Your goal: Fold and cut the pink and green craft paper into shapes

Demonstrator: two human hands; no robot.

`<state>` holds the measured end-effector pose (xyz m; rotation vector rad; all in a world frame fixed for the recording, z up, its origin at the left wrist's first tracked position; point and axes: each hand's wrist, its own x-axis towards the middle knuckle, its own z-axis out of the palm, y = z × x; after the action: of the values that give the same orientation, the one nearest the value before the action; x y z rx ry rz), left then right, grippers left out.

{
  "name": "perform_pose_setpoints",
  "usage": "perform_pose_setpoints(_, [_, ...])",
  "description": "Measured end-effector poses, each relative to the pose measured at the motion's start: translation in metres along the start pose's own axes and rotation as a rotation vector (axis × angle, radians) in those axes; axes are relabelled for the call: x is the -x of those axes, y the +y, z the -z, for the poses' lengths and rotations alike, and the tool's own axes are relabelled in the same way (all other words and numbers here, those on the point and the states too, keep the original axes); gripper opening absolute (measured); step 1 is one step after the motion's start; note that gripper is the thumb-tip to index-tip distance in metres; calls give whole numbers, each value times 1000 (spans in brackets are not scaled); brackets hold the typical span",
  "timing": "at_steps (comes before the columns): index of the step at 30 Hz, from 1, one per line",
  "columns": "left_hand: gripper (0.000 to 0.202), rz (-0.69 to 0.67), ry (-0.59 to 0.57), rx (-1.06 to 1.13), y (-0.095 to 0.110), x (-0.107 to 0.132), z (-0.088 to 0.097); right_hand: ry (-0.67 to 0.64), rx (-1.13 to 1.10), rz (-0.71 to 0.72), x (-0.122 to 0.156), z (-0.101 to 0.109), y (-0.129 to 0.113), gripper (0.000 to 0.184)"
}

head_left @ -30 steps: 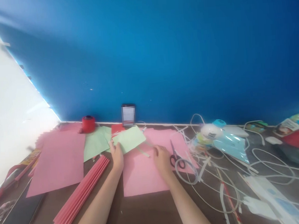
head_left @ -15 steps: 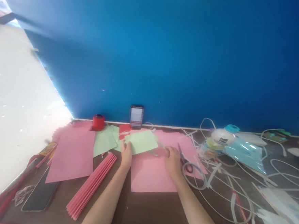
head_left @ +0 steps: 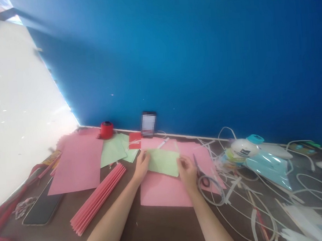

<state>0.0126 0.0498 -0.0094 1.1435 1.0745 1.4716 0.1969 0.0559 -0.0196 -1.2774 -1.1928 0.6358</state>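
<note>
A light green sheet of paper [head_left: 164,162] is stretched between my two hands, over pink paper sheets [head_left: 164,193] on the table. My left hand [head_left: 142,166] pinches its left end. The fingers of my right hand [head_left: 187,169] are closed at its right edge. A thin pale strip [head_left: 176,146] shows just above the sheet's right end; whether a hand holds it I cannot tell. Just right of my right hand lie dark-handled scissors [head_left: 205,181], partly behind a grey cable loop. To the left of my left forearm rests a pleated pink paper [head_left: 99,199].
At the left are a large pink sheet [head_left: 77,165], green sheets [head_left: 112,150], a red tape dispenser [head_left: 107,129] and a phone [head_left: 44,205]. A small screen [head_left: 148,124] leans on the blue wall. Tangled white cables [head_left: 249,202] and a white bottle [head_left: 244,147] crowd the right.
The green sheet has moved right and slightly down with my left hand. My right hand, earlier apart from it, has come to its right edge.
</note>
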Motion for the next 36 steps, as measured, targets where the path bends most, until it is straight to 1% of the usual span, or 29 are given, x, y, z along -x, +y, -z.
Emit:
perform_pose_setpoints(3, [22, 28, 53, -6, -2, -2, 1, -37, -61, -11, 0, 0, -3, 23])
perform_pose_setpoints(5, [19, 46, 90, -3, -4, -5, 3, -74, -141, -49, 0, 0, -4, 22])
perform_pose_setpoints(7, [18, 72, 97, 14, -7, -7, 6, -109, -203, -103, -1, 0, -5, 21])
perform_pose_setpoints(10, [19, 115, 74, 45, -8, -8, 8, -137, -238, -165, -3, 1, -5, 18])
perform_pose_setpoints(12, [19, 129, 57, 51, -8, -8, 9, -127, -254, -185, -3, 1, -6, 16])
perform_pose_setpoints(17, [20, 185, 20, 66, -7, -6, 7, -47, -276, -222, -5, 3, -12, 15])
perform_pose_setpoints(20, [19, 166, -8, 77, -5, -6, 6, -50, -280, -245, -6, 3, -13, 15])
perform_pose_setpoints(22, [17, 145, -4, 63, -5, -5, 6, -60, -294, -275, -7, 3, -11, 15])
perform_pose_setpoints(24, [17, 154, 9, 32, -5, -6, 6, -49, -309, -308, -7, 3, -9, 13])
perform_pose_setpoints(28, [16, 175, 67, -30, -8, -8, 7, -49, -336, -345, -7, 4, -10, 9])
perform_pose_setpoints(32, [16, 166, 102, -11, -12, -10, 7, -86, -310, -333, -6, 5, -13, 9])
perform_pose_setpoints(36, [16, 168, 75, -19, -12, -10, 6, -72, -253, -288, -5, 7, -10, 8])
